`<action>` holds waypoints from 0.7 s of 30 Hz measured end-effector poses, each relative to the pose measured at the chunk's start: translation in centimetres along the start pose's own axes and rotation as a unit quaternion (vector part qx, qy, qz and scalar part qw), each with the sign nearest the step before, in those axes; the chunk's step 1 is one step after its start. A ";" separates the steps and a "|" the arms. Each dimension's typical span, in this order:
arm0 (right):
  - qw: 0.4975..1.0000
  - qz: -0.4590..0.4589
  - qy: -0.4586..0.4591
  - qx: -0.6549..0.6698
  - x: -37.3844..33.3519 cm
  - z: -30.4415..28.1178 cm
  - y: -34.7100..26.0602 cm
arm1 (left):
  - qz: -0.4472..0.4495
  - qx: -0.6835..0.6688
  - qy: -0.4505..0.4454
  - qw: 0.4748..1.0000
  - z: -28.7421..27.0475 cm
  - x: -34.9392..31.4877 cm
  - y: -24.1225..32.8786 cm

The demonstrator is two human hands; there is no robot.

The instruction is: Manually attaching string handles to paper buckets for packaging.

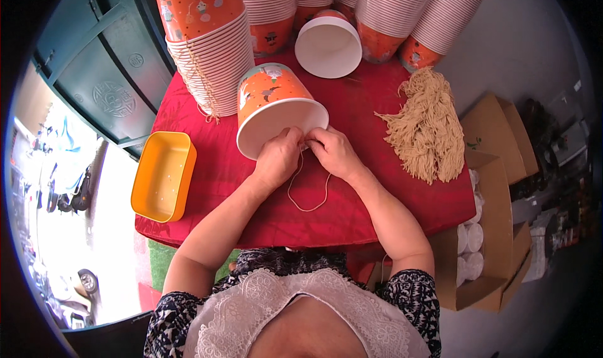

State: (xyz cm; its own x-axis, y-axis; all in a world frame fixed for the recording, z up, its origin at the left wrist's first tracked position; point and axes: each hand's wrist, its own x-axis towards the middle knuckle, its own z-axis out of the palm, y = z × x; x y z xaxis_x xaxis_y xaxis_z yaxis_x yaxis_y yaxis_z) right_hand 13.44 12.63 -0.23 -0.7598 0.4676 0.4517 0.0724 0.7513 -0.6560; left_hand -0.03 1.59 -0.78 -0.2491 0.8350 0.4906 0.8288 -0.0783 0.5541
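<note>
An orange paper bucket (pixel 271 94) with printed figures lies tilted on the red-covered table, its white mouth facing me. At the near right part of its rim my two hands meet. My left hand (pixel 279 158) is closed, its fingertips reaching just inside the mouth and pinching at the cord. Thumb and fingers of my right hand (pixel 336 154) pinch close beside them, also on the thin beige cord (pixel 308 209). A loop of this cord hangs below my hands onto the cloth. My fingers hide the exact spot where cord and rim meet.
A tall stack of nested buckets (pixel 213 63) with cords stands left. More stacks (pixel 392 9) line the back, near a single bucket (pixel 328 47) on its side. A yellow plastic bin (pixel 163 177) sits left, a beige cord bundle (pixel 430 129) right. Cardboard boxes (pixel 490 232) stand beside the table.
</note>
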 end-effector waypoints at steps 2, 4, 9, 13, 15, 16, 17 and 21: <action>1.000 0.004 -0.001 0.012 0.0 0.0 -0.2 | -0.007 -0.017 0.008 1.000 -0.3 -0.1 0.2; 1.000 0.008 -0.002 0.024 -0.1 -0.1 -0.3 | -0.014 -0.031 0.008 0.999 -0.5 -0.3 0.1; 0.999 0.023 -0.031 0.010 -0.4 -0.3 -0.9 | -0.041 -0.083 0.001 0.996 -1.1 -0.5 0.0; 0.999 -0.011 -0.037 -0.007 -0.6 -0.1 -0.8 | -0.050 -0.093 0.002 0.994 -1.1 -0.5 -0.4; 0.998 -0.030 -0.043 -0.022 -0.6 0.0 -0.6 | -0.049 -0.092 0.012 0.994 -1.0 -0.3 -0.5; 0.998 -0.031 -0.044 -0.022 -0.6 0.0 -0.5 | -0.059 -0.090 0.019 0.994 -0.9 -0.3 -0.6; 0.997 -0.040 -0.048 -0.032 -0.6 0.0 -0.4 | -0.071 -0.088 0.026 0.993 -0.8 -0.2 -0.7; 0.996 -0.046 -0.063 -0.046 -0.6 -0.1 -0.8 | -0.105 -0.084 0.050 0.990 -0.5 0.0 -1.1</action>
State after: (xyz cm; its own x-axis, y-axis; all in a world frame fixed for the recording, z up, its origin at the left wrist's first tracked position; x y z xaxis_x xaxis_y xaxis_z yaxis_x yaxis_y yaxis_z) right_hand 13.92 11.79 0.04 -0.8406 0.3371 0.4241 0.0535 0.8306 -0.5542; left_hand -1.16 1.38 -1.09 -0.4621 0.7852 0.4123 0.6608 -0.0052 0.7505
